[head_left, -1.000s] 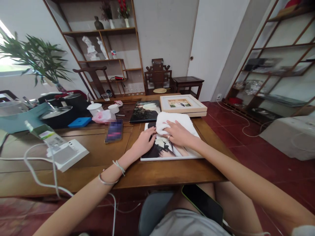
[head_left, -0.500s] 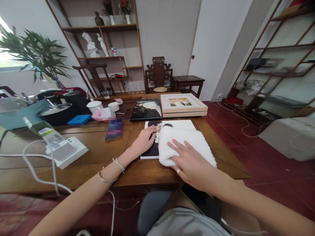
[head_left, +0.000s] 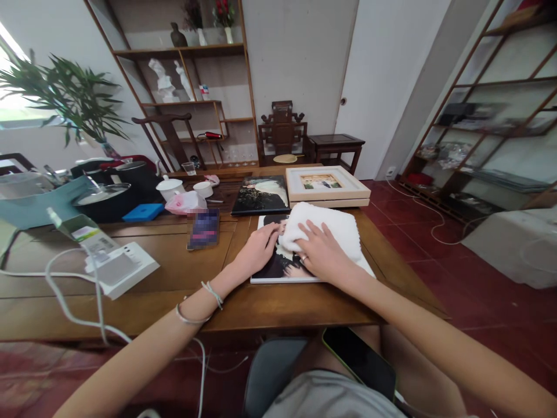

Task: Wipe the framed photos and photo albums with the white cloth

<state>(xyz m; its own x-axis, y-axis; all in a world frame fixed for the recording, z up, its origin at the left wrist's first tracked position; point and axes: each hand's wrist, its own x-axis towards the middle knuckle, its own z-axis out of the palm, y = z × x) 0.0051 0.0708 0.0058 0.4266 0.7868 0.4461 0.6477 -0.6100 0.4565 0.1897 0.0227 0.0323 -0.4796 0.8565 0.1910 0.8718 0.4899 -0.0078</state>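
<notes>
Left hand [head_left: 257,248] lies flat at the photo's [head_left: 272,266] left, seemingly steadying it; right hand [head_left: 325,253], fingers spread, presses a cloth [head_left: 343,227] over its right.

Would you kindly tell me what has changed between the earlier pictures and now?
The right hand and the fluffy white cloth under it came toward the person over the flat, white-edged photo panel, then went back away from the person. Nothing was newly grasped or released. The left hand stayed on the panel's left part; the pale wooden picture frame stayed put.
</notes>
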